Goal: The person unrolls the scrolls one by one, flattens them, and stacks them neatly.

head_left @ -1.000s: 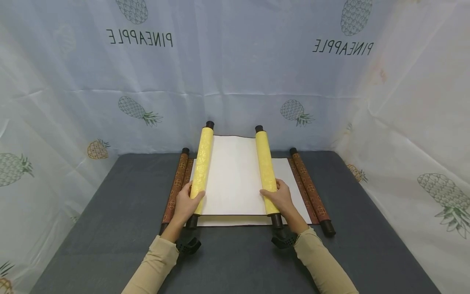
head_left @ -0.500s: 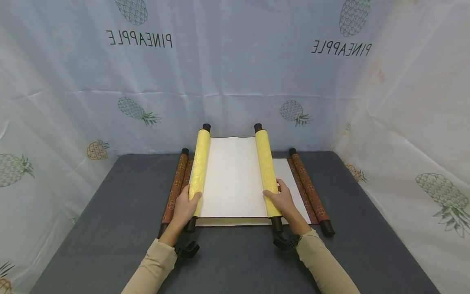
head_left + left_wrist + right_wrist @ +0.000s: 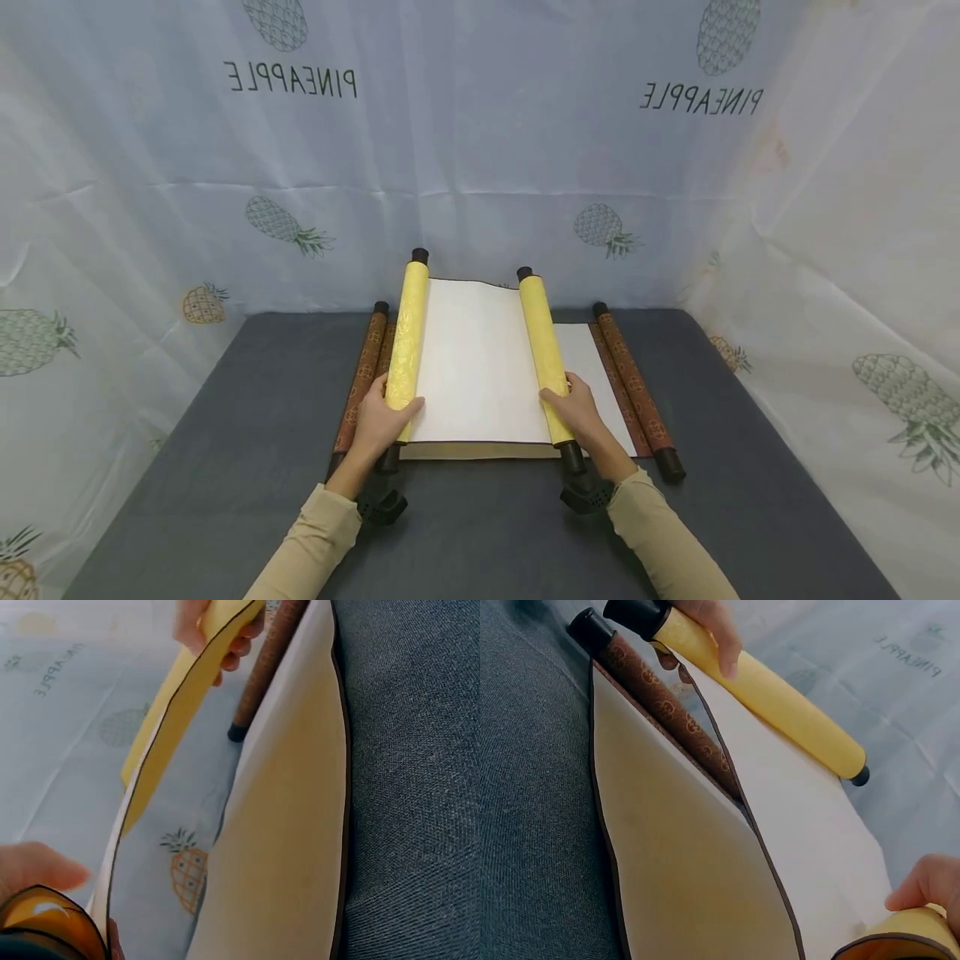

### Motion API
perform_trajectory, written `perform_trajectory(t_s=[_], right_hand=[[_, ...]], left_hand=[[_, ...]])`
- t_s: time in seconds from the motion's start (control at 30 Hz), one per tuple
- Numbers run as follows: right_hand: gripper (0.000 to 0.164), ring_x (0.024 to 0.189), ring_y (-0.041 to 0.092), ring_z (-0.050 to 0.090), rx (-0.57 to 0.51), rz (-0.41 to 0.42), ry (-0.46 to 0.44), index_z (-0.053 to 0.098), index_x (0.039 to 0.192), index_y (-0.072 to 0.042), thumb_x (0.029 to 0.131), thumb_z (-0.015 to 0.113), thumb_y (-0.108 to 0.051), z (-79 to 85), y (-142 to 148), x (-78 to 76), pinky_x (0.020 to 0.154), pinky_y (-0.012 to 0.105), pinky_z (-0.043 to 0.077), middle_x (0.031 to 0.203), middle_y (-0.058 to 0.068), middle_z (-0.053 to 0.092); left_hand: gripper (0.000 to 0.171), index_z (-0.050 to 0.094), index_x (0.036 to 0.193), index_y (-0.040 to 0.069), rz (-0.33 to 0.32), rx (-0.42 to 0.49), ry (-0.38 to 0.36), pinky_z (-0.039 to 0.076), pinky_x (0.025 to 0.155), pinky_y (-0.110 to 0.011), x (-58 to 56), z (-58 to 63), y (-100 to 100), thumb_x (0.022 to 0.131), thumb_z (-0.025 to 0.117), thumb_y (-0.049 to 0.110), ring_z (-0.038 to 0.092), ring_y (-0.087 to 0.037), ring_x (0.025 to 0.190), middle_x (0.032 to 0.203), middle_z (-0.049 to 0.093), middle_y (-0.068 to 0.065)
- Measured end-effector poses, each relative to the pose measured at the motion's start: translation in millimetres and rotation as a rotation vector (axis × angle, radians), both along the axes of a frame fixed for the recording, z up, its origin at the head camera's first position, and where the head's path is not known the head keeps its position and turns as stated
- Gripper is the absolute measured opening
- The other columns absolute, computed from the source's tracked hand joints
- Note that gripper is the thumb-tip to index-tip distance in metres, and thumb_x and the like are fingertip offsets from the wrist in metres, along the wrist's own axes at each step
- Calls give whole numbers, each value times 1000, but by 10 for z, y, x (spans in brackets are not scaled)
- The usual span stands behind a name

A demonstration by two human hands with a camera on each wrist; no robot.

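Note:
A yellow scroll with black rod ends, partly unrolled, is held above a brown scroll. My left hand (image 3: 381, 421) grips its left yellow roll (image 3: 408, 342), thumb over the front. Around the right yellow roll (image 3: 543, 350) curls my right hand (image 3: 581, 408), low on the roll. Between the rolls stretches the white paper (image 3: 480, 367), its far edge slightly wavy. In both wrist views a gap shows between this sheet and the paper (image 3: 682, 840) of the brown scroll underneath. The brown scroll's left roll (image 3: 362, 375) and right roll (image 3: 633, 379) lie on the table.
A dark grey cloth (image 3: 480, 533) covers the table. White curtains (image 3: 465, 125) printed with pineapples stand at the back and both sides. A black wrist camera (image 3: 382, 507) sits on the left wrist, another camera (image 3: 587, 497) on the right.
The left yellow roll has shifted slightly left. The right roll's far end has dipped a little, and its near end has moved slightly right. Both hands keep their grip; the brown scroll stays put.

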State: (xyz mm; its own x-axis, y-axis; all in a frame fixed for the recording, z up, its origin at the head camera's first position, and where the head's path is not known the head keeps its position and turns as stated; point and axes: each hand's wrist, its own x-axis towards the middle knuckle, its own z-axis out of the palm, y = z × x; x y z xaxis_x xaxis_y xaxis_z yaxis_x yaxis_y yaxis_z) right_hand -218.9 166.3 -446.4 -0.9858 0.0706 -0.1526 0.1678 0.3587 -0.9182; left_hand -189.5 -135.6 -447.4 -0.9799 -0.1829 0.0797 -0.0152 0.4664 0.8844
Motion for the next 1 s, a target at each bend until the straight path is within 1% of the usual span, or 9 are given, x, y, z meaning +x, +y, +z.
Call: perform_trajectory(t_s=[0.07,0.13,0.2,0.27,0.4,0.57,0.7,0.83,1.0], right_hand=[[63,75,16,57,11,4,8,41,136,5,84,68,-18,-16,7,-4,62,25,48,109,22,56],[64,76,16,56,26,3,17,44,132,7,80,72,-18,-24,17,-7,63,24,48,106,20,56],[62,74,17,55,35,-8,17,46,128,7,78,73,-17,-23,27,-14,62,24,48,102,19,56],[58,71,16,55,40,-22,11,48,126,8,77,70,-15,-13,38,-16,60,25,48,99,17,57],[54,68,16,55,27,-26,5,49,126,7,79,65,-14,9,54,-8,58,26,48,96,17,57],[50,70,16,55,8,-9,17,50,128,4,83,64,-14,-4,73,9,60,26,47,97,17,58],[50,70,16,55,20,-22,33,52,127,4,83,66,-14,-14,87,1,61,26,46,98,17,59],[51,70,15,56,29,-33,38,53,127,6,83,66,-14,1,109,-8,61,25,47,101,20,61],[55,73,15,57,38,-22,16,48,134,7,86,62,-15,-2,137,-17,62,23,47,110,24,59]], left_hand=[[72,39,140,-9,-5,-12,6,46,64,-25,5,-15,-3,81,70,17,62,-30,86,113,60,-28],[70,40,139,-10,3,-22,14,46,62,-25,4,-26,-7,79,69,14,61,-29,84,110,60,-28],[67,42,137,-10,19,-33,17,45,61,-25,2,-30,-12,79,67,13,60,-28,82,108,61,-28],[63,44,135,-10,36,-46,17,44,60,-24,-3,-35,-21,79,64,12,60,-28,80,106,62,-28],[60,44,136,-7,39,-46,-8,43,61,-24,-9,-30,-44,82,60,14,59,-27,81,109,61,-26],[62,41,141,-1,20,-26,-43,43,64,-25,-17,-41,-69,85,59,17,58,-27,86,115,58,-24],[63,41,141,-3,21,-27,-24,44,65,-26,-14,-51,-81,85,61,17,59,-29,88,116,59,-26],[63,42,139,-8,32,-31,23,49,70,-33,-4,-37,-87,85,64,15,61,-34,92,119,59,-29],[63,39,140,-10,40,-43,46,50,73,-37,15,-16,-98,87,64,14,60,-37,95,120,58,-31]])
